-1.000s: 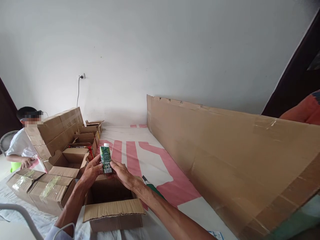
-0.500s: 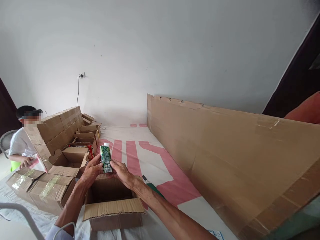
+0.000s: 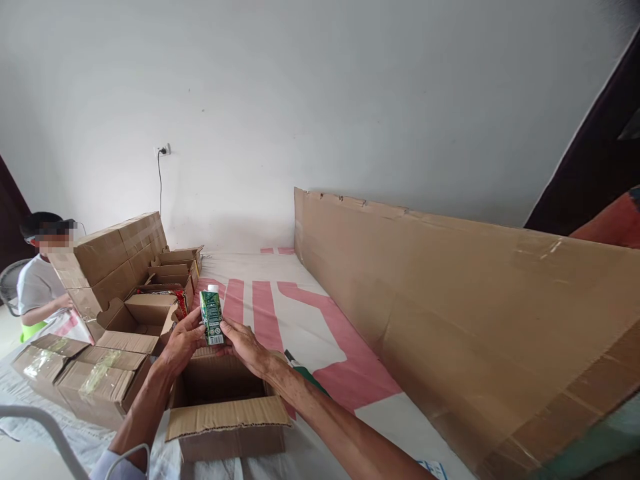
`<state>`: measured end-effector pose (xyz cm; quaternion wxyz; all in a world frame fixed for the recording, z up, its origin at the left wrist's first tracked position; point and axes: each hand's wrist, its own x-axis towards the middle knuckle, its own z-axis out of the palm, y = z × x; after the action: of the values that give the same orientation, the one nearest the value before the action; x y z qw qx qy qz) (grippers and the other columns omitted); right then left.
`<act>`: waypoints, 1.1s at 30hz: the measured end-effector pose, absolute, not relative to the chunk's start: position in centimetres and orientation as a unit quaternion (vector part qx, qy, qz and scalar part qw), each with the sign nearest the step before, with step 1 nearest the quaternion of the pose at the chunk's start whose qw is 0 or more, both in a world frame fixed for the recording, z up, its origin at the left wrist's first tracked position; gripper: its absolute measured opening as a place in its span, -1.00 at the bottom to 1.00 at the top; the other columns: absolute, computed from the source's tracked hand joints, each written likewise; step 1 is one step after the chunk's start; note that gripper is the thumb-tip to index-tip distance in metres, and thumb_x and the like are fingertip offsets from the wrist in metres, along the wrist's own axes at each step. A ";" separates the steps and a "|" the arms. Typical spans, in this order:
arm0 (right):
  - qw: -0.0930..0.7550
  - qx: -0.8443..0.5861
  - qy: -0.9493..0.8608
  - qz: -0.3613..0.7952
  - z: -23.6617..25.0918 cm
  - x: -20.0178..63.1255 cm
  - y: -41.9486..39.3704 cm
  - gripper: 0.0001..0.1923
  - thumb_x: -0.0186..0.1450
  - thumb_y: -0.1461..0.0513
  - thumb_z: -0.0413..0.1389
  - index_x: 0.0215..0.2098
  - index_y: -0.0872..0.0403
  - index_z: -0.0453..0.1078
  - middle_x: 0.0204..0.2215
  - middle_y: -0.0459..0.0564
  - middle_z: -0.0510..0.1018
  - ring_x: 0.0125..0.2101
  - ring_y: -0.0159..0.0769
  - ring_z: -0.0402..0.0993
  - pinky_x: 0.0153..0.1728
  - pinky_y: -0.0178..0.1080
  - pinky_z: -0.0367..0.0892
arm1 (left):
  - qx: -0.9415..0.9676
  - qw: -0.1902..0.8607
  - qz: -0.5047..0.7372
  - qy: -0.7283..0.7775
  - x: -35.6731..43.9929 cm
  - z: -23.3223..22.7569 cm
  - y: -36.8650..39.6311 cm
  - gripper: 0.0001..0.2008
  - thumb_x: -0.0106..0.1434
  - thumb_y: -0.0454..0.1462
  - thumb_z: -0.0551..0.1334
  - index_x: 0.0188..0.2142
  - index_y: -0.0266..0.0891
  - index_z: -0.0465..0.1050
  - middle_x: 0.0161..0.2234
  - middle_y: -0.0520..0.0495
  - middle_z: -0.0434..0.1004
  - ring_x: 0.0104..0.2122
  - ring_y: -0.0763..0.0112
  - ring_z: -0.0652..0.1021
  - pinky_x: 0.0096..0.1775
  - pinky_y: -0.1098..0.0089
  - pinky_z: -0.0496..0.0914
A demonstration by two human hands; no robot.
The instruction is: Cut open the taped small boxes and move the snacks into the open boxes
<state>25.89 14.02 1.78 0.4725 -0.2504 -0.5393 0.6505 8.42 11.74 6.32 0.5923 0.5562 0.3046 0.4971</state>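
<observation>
Between my two hands a green drink carton with a white cap stands upright, its printed side and barcode facing me. My left hand grips its left side, thumb toward the front. From the right, my right hand closes on the lower right edge. Both hands are above the back part of an open cardboard box, whose near flap is folded outward. The box's inside is dark, and what it holds cannot be made out. A green item with a dark end lies partly hidden behind my right forearm.
Several open boxes line up at the left, one with red packaging. Taped boxes sit nearer, and stacked ones behind. A long cardboard panel stands along the right. A person in a white shirt sits far left.
The person at the far left has shifted left and drawn their hand back toward the stacked boxes. A raised flap behind the far open boxes no longer shows. My hands and the carton stay put.
</observation>
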 end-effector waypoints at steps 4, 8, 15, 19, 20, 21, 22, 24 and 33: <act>0.473 -0.249 -0.538 0.652 2.1 26.0 13.8 -0.44 0.30 -0.19 0.23 0.09 -0.06 0.56 -0.17 0.02 0.68 -0.25 -0.17 0.59 -0.27 -0.12 0.52 | 0.553 0.594 0.499 0.306 8.5 6.6 11.7 -0.28 0.18 -0.11 0.54 0.31 -0.18 0.50 0.08 -0.30 0.64 0.00 0.02 0.62 -0.03 0.19 0.51; 0.475 -0.255 -0.547 0.640 2.4 26.3 13.5 -0.39 0.24 -0.19 0.30 0.10 -0.04 0.56 -0.08 0.03 0.66 -0.17 -0.14 0.58 -0.29 -0.16 0.53 | 0.567 0.593 0.491 0.293 8.9 6.7 11.3 -0.29 0.20 -0.11 0.52 0.32 -0.18 0.48 0.09 -0.30 0.63 0.00 0.02 0.61 -0.03 0.18 0.50; 0.503 -0.191 -0.536 0.650 3.1 27.5 12.2 -0.46 0.25 -0.15 0.35 0.05 -0.03 0.56 -0.05 0.02 0.63 -0.18 -0.20 0.52 -0.28 -0.22 0.48 | 0.705 0.416 0.405 0.408 5.7 7.9 11.3 -0.47 0.30 -0.15 0.35 0.25 -0.13 0.54 0.08 -0.23 0.63 0.07 -0.02 0.56 0.01 0.16 0.45; 0.523 -0.170 -0.517 0.656 3.7 28.6 11.3 -0.53 0.28 -0.13 0.35 -0.01 -0.03 0.56 -0.07 0.02 0.63 -0.21 -0.22 0.49 -0.29 -0.23 0.45 | 0.740 0.093 0.167 0.644 0.5 9.2 10.5 -0.65 0.23 -0.20 0.34 0.01 -0.17 0.63 0.03 -0.23 0.59 0.06 -0.05 0.55 0.12 0.07 0.40; 0.528 -0.169 -0.512 0.656 3.8 28.8 11.2 -0.53 0.28 -0.13 0.35 -0.02 -0.03 0.56 -0.08 0.02 0.63 -0.21 -0.22 0.49 -0.28 -0.22 0.45 | 0.722 0.028 0.096 0.684 -0.6 9.3 10.1 -0.59 0.19 -0.20 0.37 0.05 -0.19 0.59 0.07 -0.27 0.55 0.10 -0.11 0.53 0.13 0.02 0.39; 0.533 -0.168 -0.508 0.655 3.9 29.1 11.1 -0.53 0.28 -0.13 0.35 -0.03 -0.02 0.55 -0.09 0.03 0.63 -0.22 -0.22 0.49 -0.27 -0.20 0.45 | 0.703 -0.017 0.036 0.710 -1.6 9.3 9.6 -0.49 0.17 -0.20 0.38 0.12 -0.21 0.54 0.13 -0.32 0.50 0.13 -0.16 0.51 0.14 -0.02 0.38; 0.538 -0.168 -0.504 0.654 4.0 29.3 11.1 -0.53 0.28 -0.14 0.36 -0.04 -0.02 0.55 -0.11 0.03 0.64 -0.24 -0.22 0.49 -0.27 -0.19 0.45 | 0.685 -0.044 -0.005 0.727 -2.5 9.1 9.1 -0.39 0.16 -0.20 0.39 0.21 -0.23 0.46 0.18 -0.36 0.45 0.17 -0.19 0.49 0.14 -0.05 0.38; 0.548 -0.173 -0.499 0.649 4.1 29.6 11.0 -0.52 0.26 -0.15 0.36 -0.06 -0.01 0.54 -0.16 0.02 0.64 -0.28 -0.24 0.48 -0.27 -0.19 0.45 | 0.669 -0.050 -0.045 0.740 -3.7 8.6 8.3 -0.24 0.19 -0.21 0.35 0.38 -0.21 0.27 0.29 -0.40 0.34 0.24 -0.20 0.45 0.17 -0.08 0.35; 0.570 -0.195 -0.476 0.640 4.3 30.9 10.2 -0.53 0.25 -0.13 0.38 -0.10 0.00 0.53 -0.20 -0.01 0.62 -0.31 -0.28 0.47 -0.27 -0.19 0.46 | 0.708 0.025 -0.099 0.699 -5.5 8.9 8.3 -0.09 0.06 -0.20 0.42 0.41 -0.05 0.26 0.35 -0.26 0.35 0.25 -0.12 0.49 0.17 0.07 0.40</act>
<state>30.89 10.24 4.32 0.5703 -0.1948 -0.4761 0.6405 -5.55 8.28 8.91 0.0254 0.7078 0.6989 -0.0994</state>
